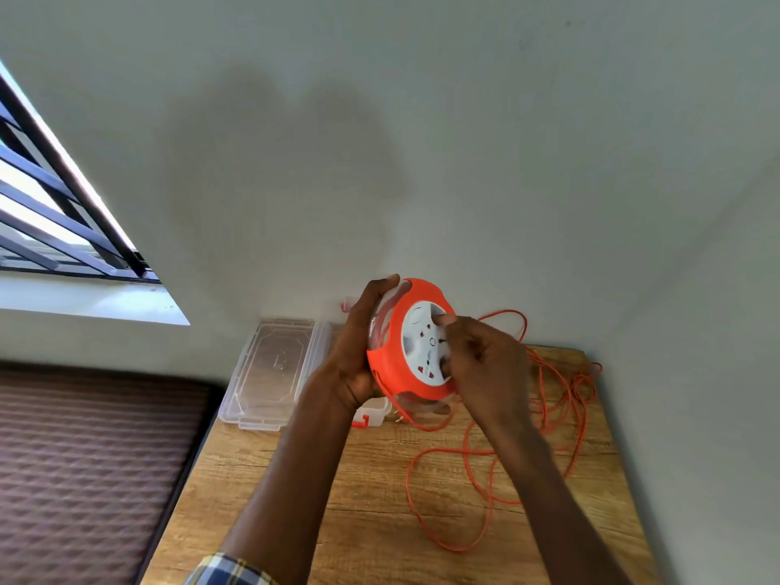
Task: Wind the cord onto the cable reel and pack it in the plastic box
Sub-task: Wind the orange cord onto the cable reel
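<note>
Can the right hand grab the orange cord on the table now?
Probably not right away: the right hand is busy on the reel. Nothing covers the cord, which lies loose on the table.

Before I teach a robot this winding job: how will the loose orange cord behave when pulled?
Probably floppy: the cord lies in slack loops across the table. It may snag, since loops cross near the wall. It looks thin, so likely light.

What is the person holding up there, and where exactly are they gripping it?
The orange cable reel. The left hand grips its rim and back, while the right hand has its fingers on the white socket face.
</note>
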Action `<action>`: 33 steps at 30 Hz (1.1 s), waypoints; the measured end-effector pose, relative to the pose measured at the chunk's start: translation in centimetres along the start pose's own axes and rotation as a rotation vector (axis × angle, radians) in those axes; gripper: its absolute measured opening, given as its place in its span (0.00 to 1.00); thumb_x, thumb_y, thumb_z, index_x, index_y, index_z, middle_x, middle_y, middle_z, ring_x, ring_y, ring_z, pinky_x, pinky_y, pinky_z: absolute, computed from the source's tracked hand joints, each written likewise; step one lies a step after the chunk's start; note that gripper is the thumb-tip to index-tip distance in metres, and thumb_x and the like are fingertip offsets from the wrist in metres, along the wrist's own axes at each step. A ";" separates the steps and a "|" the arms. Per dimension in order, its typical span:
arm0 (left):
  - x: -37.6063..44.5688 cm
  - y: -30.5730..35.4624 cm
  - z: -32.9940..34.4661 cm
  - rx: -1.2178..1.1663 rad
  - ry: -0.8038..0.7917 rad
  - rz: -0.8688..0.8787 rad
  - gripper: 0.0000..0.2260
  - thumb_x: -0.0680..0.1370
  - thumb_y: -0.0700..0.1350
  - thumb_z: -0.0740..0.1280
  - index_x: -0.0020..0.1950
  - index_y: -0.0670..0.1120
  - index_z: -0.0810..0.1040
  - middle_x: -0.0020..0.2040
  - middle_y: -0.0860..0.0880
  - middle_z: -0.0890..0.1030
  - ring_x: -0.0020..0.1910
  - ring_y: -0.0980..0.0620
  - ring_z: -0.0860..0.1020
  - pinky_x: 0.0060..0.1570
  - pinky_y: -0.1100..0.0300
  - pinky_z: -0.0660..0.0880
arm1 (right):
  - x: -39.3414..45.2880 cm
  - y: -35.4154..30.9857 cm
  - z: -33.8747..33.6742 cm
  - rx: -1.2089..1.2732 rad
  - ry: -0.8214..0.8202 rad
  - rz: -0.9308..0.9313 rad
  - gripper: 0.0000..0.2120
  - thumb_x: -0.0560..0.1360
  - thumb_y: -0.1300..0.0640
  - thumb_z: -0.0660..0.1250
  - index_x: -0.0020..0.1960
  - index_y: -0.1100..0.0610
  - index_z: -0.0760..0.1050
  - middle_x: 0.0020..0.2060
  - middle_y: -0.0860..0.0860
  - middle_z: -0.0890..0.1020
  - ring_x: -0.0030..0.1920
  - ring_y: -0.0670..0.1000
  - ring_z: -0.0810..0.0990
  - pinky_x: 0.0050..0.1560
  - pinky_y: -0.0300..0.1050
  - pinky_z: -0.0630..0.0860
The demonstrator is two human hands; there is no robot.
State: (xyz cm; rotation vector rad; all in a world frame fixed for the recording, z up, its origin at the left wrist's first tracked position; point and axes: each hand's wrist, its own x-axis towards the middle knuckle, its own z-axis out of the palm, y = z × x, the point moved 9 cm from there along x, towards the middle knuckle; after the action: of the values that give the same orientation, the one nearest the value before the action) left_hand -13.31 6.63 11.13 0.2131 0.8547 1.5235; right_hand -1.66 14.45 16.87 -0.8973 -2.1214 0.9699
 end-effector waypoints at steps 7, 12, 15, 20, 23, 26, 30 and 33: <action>-0.1 0.1 0.6 -0.072 0.002 0.015 0.27 0.77 0.66 0.69 0.63 0.45 0.84 0.58 0.41 0.83 0.55 0.41 0.82 0.60 0.45 0.78 | 0.4 -0.8 -1.4 -0.077 -0.006 -0.195 0.12 0.78 0.54 0.71 0.60 0.41 0.82 0.44 0.40 0.83 0.44 0.43 0.81 0.41 0.47 0.81; -0.2 0.4 -0.2 -0.024 -0.024 -0.025 0.29 0.76 0.66 0.70 0.64 0.44 0.83 0.59 0.40 0.83 0.53 0.40 0.83 0.57 0.45 0.81 | -0.7 -1.7 1.2 -0.167 -0.316 -0.406 0.26 0.77 0.64 0.72 0.65 0.37 0.79 0.68 0.44 0.71 0.63 0.49 0.72 0.54 0.43 0.79; -0.2 0.1 -0.9 0.010 -0.017 -0.056 0.28 0.75 0.66 0.72 0.64 0.45 0.84 0.57 0.41 0.85 0.52 0.41 0.84 0.56 0.45 0.81 | -0.8 -2.3 1.7 -0.204 -0.344 -0.449 0.29 0.74 0.66 0.74 0.64 0.35 0.80 0.71 0.44 0.69 0.62 0.48 0.71 0.54 0.43 0.78; -0.3 0.1 -0.8 0.031 -0.041 -0.065 0.28 0.74 0.66 0.74 0.62 0.45 0.86 0.56 0.41 0.86 0.51 0.41 0.85 0.54 0.45 0.82 | -0.6 -2.1 1.9 -0.278 -0.309 -0.449 0.29 0.74 0.60 0.74 0.66 0.32 0.76 0.64 0.41 0.78 0.59 0.47 0.74 0.50 0.43 0.76; 0.0 0.5 -0.6 0.061 -0.005 -0.007 0.28 0.74 0.65 0.74 0.62 0.45 0.86 0.57 0.40 0.85 0.54 0.40 0.85 0.57 0.45 0.81 | -0.5 -1.7 1.2 -0.237 -0.196 -0.319 0.27 0.70 0.42 0.75 0.66 0.29 0.74 0.48 0.36 0.80 0.48 0.42 0.80 0.41 0.36 0.75; 0.1 0.7 0.0 0.046 -0.009 0.044 0.28 0.76 0.66 0.71 0.65 0.45 0.84 0.59 0.39 0.84 0.57 0.39 0.83 0.60 0.43 0.79 | -0.4 -1.2 0.3 -0.017 0.000 -0.131 0.28 0.67 0.27 0.71 0.65 0.34 0.76 0.34 0.39 0.81 0.35 0.41 0.82 0.34 0.43 0.80; -0.2 1.1 0.5 -0.017 -0.039 0.130 0.29 0.76 0.65 0.72 0.67 0.45 0.84 0.60 0.39 0.85 0.57 0.39 0.85 0.57 0.45 0.82 | -0.1 -1.8 0.6 -0.116 -0.027 -0.170 0.32 0.71 0.23 0.63 0.70 0.36 0.72 0.36 0.37 0.81 0.38 0.40 0.82 0.37 0.46 0.82; -0.5 1.6 0.8 -0.030 -0.058 0.221 0.32 0.73 0.64 0.73 0.70 0.45 0.82 0.65 0.38 0.83 0.61 0.38 0.82 0.62 0.43 0.80 | -0.2 -2.2 0.5 -0.178 -0.070 -0.262 0.29 0.76 0.29 0.61 0.74 0.38 0.69 0.45 0.37 0.80 0.46 0.43 0.78 0.41 0.44 0.78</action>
State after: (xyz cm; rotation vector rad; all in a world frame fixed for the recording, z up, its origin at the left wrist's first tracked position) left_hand -14.03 6.61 12.85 0.3374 0.7814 1.7264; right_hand -2.62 12.99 18.29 -0.6531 -2.3423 0.6976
